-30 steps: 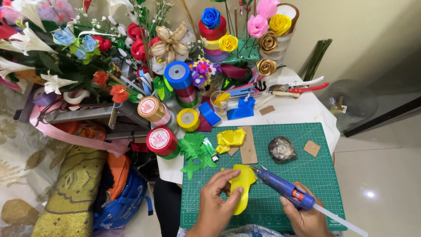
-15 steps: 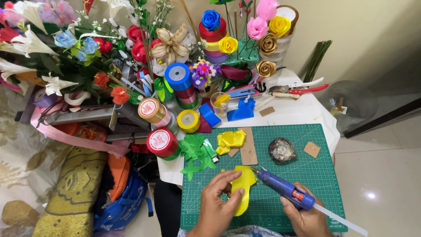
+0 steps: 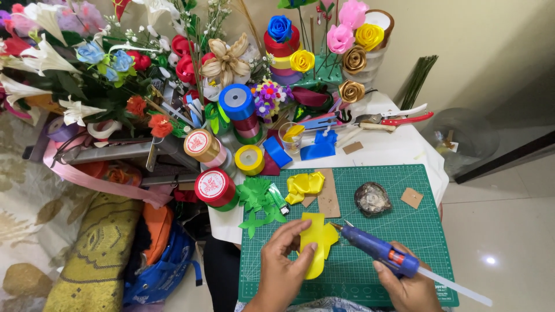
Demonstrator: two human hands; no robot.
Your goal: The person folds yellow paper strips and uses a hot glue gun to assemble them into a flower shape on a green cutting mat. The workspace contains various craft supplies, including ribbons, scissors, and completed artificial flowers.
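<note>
White table [image 3: 387, 151] carries a green gridded cutting mat [image 3: 428, 242]; pale tiled floor [image 3: 509, 231] beside it. Left hand [image 3: 283, 266] pinches a yellow ribbon petal [image 3: 317, 240]. Right hand [image 3: 410, 286] grips a blue glue gun [image 3: 378, 249].

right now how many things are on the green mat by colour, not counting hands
Yellow: 2, the ribbon petal held by the left hand and a crumpled ribbon piece
Blue: 1, the glue gun in the right hand
Green: 1, a leaf pile
Brown: 2, cardboard strip, cardboard square
Dark: 1, a round dish
Total: 7
</note>
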